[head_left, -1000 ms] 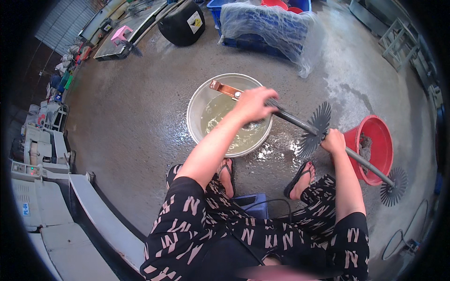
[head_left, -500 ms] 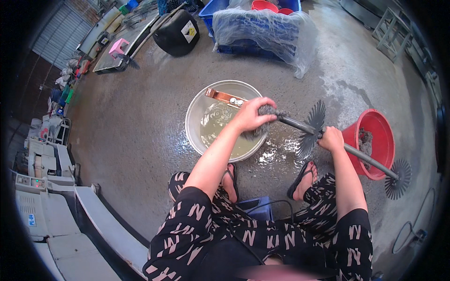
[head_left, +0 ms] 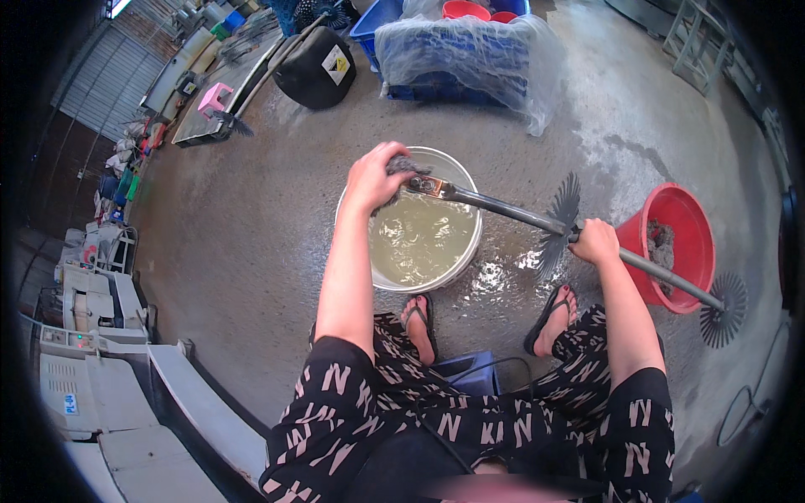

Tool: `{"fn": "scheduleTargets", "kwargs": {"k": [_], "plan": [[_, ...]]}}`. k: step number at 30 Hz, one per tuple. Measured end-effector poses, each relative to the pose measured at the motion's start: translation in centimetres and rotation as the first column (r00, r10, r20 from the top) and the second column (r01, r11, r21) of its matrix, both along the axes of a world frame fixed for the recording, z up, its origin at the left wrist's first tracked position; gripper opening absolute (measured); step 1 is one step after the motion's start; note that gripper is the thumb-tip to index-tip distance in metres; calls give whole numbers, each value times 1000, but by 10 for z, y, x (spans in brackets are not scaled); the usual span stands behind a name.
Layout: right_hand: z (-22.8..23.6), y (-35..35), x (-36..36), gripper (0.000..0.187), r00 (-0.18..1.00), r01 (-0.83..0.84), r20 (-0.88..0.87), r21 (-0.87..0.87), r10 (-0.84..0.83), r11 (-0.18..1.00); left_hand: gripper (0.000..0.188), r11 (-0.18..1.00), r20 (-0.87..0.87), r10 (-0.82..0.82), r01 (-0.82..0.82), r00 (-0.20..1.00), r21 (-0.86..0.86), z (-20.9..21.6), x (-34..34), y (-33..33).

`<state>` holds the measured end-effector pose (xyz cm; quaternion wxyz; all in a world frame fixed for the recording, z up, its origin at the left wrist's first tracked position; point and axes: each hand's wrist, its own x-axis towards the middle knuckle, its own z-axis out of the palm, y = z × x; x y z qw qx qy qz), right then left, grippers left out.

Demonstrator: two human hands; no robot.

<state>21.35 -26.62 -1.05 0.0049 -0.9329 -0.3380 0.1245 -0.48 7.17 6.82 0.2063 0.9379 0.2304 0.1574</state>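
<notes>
My right hand [head_left: 597,242] is wrapped round a long grey metal rod [head_left: 503,206] that slants across in front of me. A dark finned disc [head_left: 553,239] sits on the rod just left of that hand, and another finned disc [head_left: 724,310] is at its right end. The rod's left end carries a copper-coloured strip [head_left: 429,185] with bolts, over a round white tub [head_left: 475,235] of cloudy water [head_left: 419,247]. My left hand [head_left: 373,180] is closed on a grey fibrous scouring pad [head_left: 407,165] against the strip; its far tip is hidden by the hand.
A red bucket [head_left: 698,235] holding grey fibrous clumps [head_left: 662,245] stands at the right, below the rod. Farther off are a blue crate [head_left: 453,80] draped with clear plastic and a black jerrycan [head_left: 310,71]. White machinery [head_left: 109,386] lines the left. A low blue stool [head_left: 474,373] is beneath me.
My left hand and the pad have slid left and away from the rod's shaft onto the copper strip. My right hand keeps its hold on the rod.
</notes>
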Motion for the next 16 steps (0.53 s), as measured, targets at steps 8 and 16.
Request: {"fn": "scheduleTargets", "kwargs": {"k": [8,16], "plan": [[8,2,0,34,1000,-18,-24,-47,17,999,36,980,-443,10,79,896,182,8,39,24],[2,3,-1,38,1000,-20,-9,9,20,1000,36,990,-487,35,37,872,139,-2,47,3]]}}
